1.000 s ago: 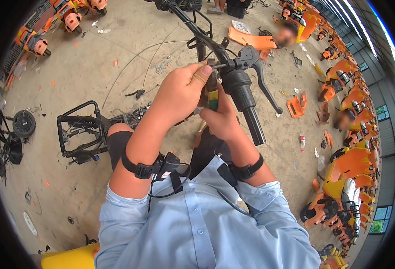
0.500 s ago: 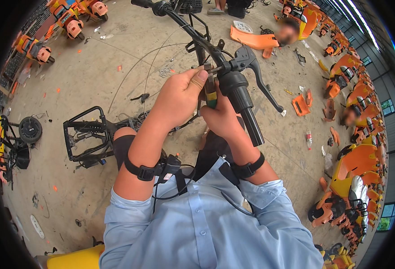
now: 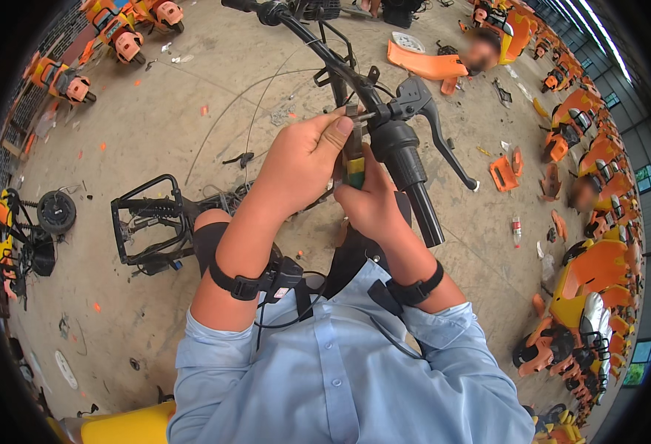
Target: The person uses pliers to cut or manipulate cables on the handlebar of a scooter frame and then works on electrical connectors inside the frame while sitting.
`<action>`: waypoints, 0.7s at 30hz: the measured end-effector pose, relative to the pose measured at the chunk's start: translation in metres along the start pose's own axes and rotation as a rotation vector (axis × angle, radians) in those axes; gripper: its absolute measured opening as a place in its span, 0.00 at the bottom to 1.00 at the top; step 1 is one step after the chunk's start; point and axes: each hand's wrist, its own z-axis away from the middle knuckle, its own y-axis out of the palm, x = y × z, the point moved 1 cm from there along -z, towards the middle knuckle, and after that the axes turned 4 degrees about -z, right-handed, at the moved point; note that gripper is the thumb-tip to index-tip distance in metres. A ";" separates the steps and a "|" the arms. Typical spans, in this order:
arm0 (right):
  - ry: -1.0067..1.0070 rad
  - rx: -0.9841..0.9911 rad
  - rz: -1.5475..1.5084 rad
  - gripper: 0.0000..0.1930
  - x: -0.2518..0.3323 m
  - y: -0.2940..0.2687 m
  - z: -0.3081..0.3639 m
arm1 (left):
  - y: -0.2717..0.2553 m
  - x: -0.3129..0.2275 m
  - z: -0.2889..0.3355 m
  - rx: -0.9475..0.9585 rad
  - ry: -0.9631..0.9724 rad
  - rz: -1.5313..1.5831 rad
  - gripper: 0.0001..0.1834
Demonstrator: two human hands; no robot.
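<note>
My right hand (image 3: 373, 198) is wrapped round a pair of pliers (image 3: 354, 173) with a yellow and green handle, held upright below the handlebar (image 3: 318, 50). The metal head of the pliers is beside a thin metal piece (image 3: 366, 117) that sticks out from the brake lever's clamp. My left hand (image 3: 296, 161) is closed, its thumb pressed to the fingers right beside that head; whatever sits in the pinch is hidden. Just to the right are a black twist grip (image 3: 407, 164) and a brake lever (image 3: 444, 144), both on the handlebar.
A bare black vehicle frame (image 3: 148, 218) stands at left, near a wheel (image 3: 56, 212). Orange panels (image 3: 425, 61) and a bottle (image 3: 516, 231) lie on the concrete floor. Orange and yellow vehicles (image 3: 581, 285) line the right side, and a yellow panel (image 3: 129, 427) is at lower left.
The view has shifted slightly, moving the scene right and down. More of the pliers' yellow and green handle shows. Both hands stay at the same spot by the brake lever's clamp.
</note>
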 end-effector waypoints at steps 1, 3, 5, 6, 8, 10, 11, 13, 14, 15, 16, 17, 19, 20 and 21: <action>-0.049 -0.047 -0.002 0.23 -0.005 0.004 -0.005 | -0.001 0.005 -0.002 -0.008 -0.030 -0.040 0.24; -0.090 -0.089 0.015 0.24 -0.012 0.005 -0.013 | -0.003 0.006 -0.003 -0.016 -0.036 -0.105 0.24; -0.087 -0.104 0.024 0.23 -0.020 0.006 -0.016 | -0.004 0.004 -0.003 -0.015 0.011 -0.155 0.24; -0.077 -0.114 0.047 0.21 -0.020 0.006 -0.015 | -0.003 0.004 -0.003 -0.028 0.034 -0.132 0.24; -0.040 -0.131 0.126 0.18 -0.015 0.005 -0.009 | -0.002 0.002 -0.003 -0.052 0.079 -0.087 0.23; 0.081 -0.096 0.120 0.15 0.003 0.003 0.003 | -0.004 -0.001 0.002 -0.096 0.072 -0.169 0.21; 0.177 -0.059 0.061 0.14 0.018 -0.001 0.009 | -0.005 -0.003 0.004 -0.117 0.067 -0.209 0.20; 0.221 -0.056 0.108 0.12 0.043 -0.005 0.014 | -0.004 -0.008 0.012 -0.242 0.189 -0.326 0.18; 0.246 -0.048 0.130 0.11 0.054 -0.006 0.016 | -0.004 -0.009 0.014 -0.309 0.250 -0.386 0.17; 0.257 -0.044 0.128 0.10 0.056 -0.007 0.016 | -0.003 -0.009 0.013 -0.336 0.283 -0.420 0.15; 0.267 -0.039 0.135 0.10 0.056 -0.007 0.015 | -0.001 -0.010 0.012 -0.365 0.316 -0.455 0.14; 0.275 -0.034 0.143 0.11 0.055 -0.008 0.014 | 0.000 -0.010 0.012 -0.394 0.348 -0.489 0.13; 0.266 -0.020 0.140 0.16 0.051 -0.008 0.014 | 0.000 -0.011 0.009 -0.388 0.403 -0.568 0.11; 0.250 -0.011 0.121 0.18 0.048 -0.008 0.014 | -0.001 -0.011 0.008 -0.384 0.430 -0.608 0.10; 0.208 -0.001 0.067 0.22 0.043 -0.009 0.015 | -0.001 -0.011 0.008 -0.376 0.438 -0.617 0.10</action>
